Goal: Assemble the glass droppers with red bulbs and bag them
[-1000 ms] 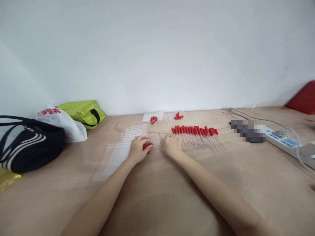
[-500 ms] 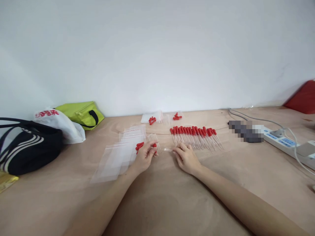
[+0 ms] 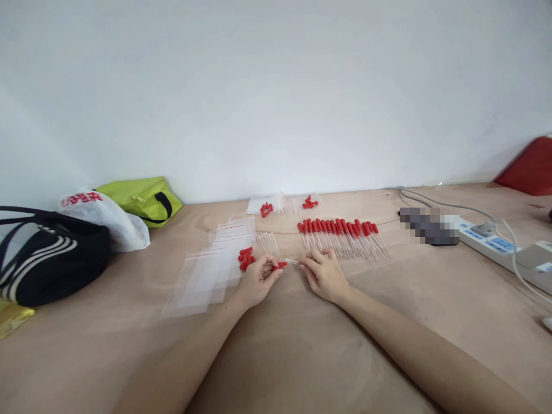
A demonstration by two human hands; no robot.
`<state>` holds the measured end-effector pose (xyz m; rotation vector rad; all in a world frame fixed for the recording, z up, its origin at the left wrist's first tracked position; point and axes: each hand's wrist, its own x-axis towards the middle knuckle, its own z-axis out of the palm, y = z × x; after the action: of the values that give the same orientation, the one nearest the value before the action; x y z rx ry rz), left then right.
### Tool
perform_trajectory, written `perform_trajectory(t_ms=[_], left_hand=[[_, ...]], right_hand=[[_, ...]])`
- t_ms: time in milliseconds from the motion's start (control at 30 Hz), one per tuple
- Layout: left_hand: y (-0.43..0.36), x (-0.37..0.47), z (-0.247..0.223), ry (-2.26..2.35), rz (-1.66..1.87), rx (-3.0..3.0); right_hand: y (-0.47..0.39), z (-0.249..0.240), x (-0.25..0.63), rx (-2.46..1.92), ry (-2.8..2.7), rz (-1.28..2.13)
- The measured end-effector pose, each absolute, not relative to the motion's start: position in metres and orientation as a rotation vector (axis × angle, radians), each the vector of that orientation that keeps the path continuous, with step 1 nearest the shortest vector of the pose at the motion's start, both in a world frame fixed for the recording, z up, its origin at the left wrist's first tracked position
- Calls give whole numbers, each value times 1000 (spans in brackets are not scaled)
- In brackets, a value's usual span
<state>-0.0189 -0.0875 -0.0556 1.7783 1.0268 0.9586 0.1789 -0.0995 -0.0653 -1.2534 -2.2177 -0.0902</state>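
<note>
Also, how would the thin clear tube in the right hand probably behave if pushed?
The thin clear tube looks stiff, as it extends straight from the right hand. Its slender, apparently round shape suggests it is light and may roll. Its glassy shine hints it might be fragile.

On the left of the counter (image 3: pixel 276 356), a black striped bag (image 3: pixel 81 273) stood before a white plastic bag (image 3: pixel 125 227) and a lime-green bag (image 3: pixel 137 194), while at the right a white power strip (image 3: pixel 491 242) lay nearer than a red object (image 3: pixel 528 169).
</note>
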Motion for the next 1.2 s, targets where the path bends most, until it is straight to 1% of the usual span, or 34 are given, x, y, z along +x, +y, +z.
perform_trajectory(t_ms=[267,433,633,800,1200], left_hand=[[-86,-19,-58,1026,1016,1769],[-88,-20,-58,1061,942,1907],[-87,-20,-61,1129,962,1996],[-88,-22,-59,1069,985,2053],[-94,-19,-48,999,867,2250]], right_hand=[[-100,-67,180,-1216,-2226,-88],[-99,-66,181,-1166,-2257,-70],[-101,-64,181,-1113,-2300,-56],[-101,-63,181,-1081,-2350,-71],[-94,-60,189,-1048,-2477,-144]])
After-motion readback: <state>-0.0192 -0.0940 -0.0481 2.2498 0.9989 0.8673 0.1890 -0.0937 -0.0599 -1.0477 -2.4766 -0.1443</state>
